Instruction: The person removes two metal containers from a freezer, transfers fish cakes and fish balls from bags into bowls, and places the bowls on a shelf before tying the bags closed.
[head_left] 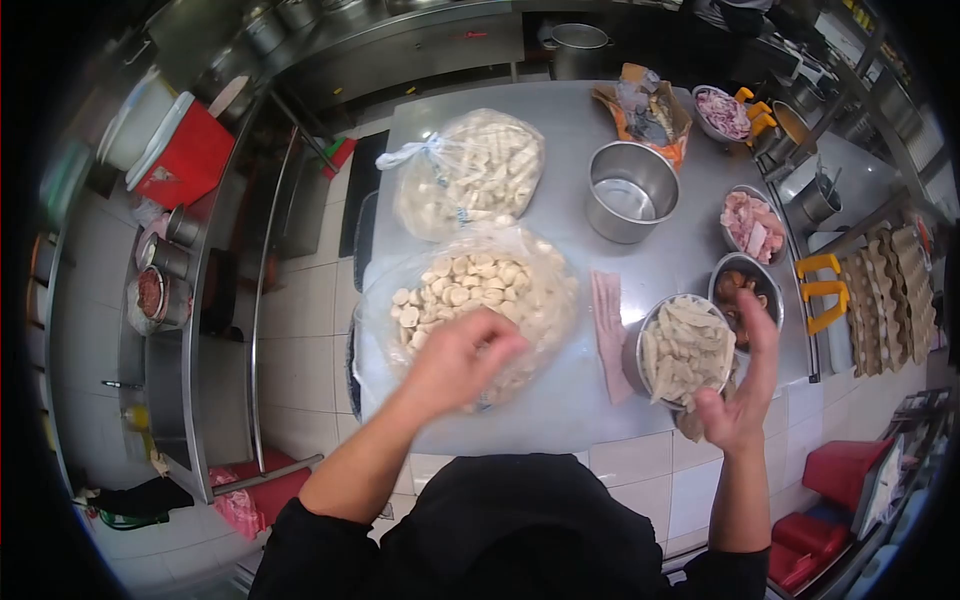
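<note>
My left hand (465, 350) is curled closed over an open clear plastic bag (545, 290) of round, pale, cut pieces (465, 282). Its fingertips face away from the camera, so anything in them is hidden. On the right, my right hand (742, 405) is open, fingers stretched upward and thumb apart, right at the side of a metal pot (636, 362) heaped with pale strips (688, 348). Behind that hand, a metal bowl (716, 290) holds brown pieces (740, 285). A long pink strip (608, 335) lies between the bag and the pot.
A knotted bag of pale strips (480, 165) and a deep metal pot (632, 195) stand farther back on the steel table (420, 110). Bowls of pink meat (752, 225) and purple shreds (722, 112) line the right edge. Egg trays (887, 300) hang beyond it.
</note>
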